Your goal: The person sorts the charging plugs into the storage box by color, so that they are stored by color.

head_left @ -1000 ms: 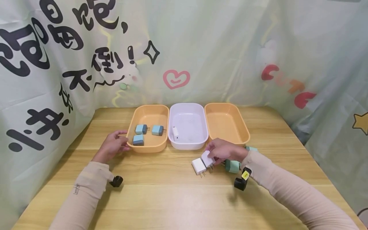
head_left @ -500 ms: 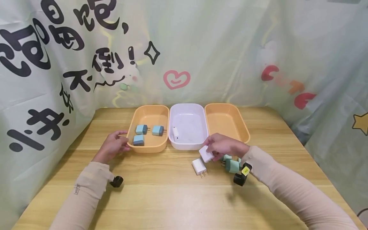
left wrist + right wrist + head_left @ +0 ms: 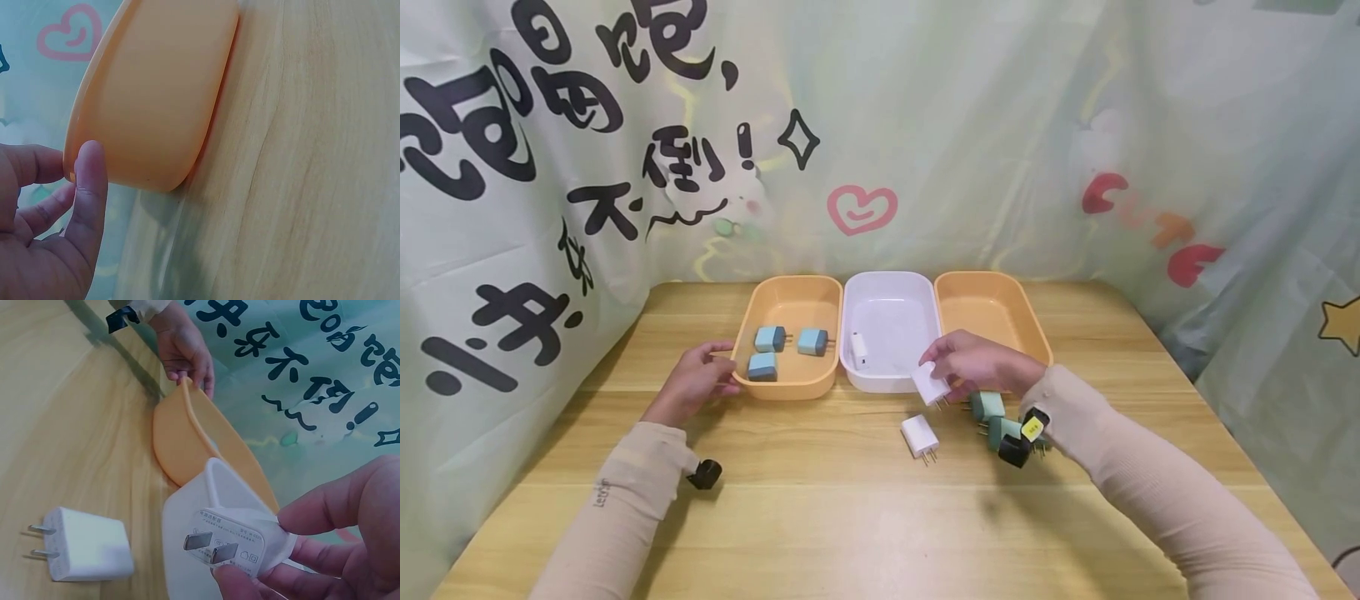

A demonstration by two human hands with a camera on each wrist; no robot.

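My right hand (image 3: 981, 364) pinches a white plug-in charger (image 3: 930, 385) over the near edge of the white tray (image 3: 891, 384). In the right wrist view its two flat prongs on the charger (image 3: 226, 536) point toward the camera. Another white charger (image 3: 919, 436) lies on the table just below. My left hand (image 3: 692, 379) pinches the rim at the near left corner of the left orange tray (image 3: 786, 389); thumb and fingers lie on either side of it in the left wrist view. Three blue-and-grey chargers (image 3: 770, 339) lie in that tray, and one white charger (image 3: 858, 349) lies in the white tray.
A second orange tray (image 3: 988, 296) stands right of the white one, its near part partly behind my right hand. Several green-and-grey chargers (image 3: 988, 406) lie on the wooden table (image 3: 850, 517) under my right wrist, partly hidden. A printed curtain (image 3: 985, 167) hangs behind.
My right hand has lifted the white charger from beside the other one and carried it up and left to the white tray's edge. The left hand has stayed still.
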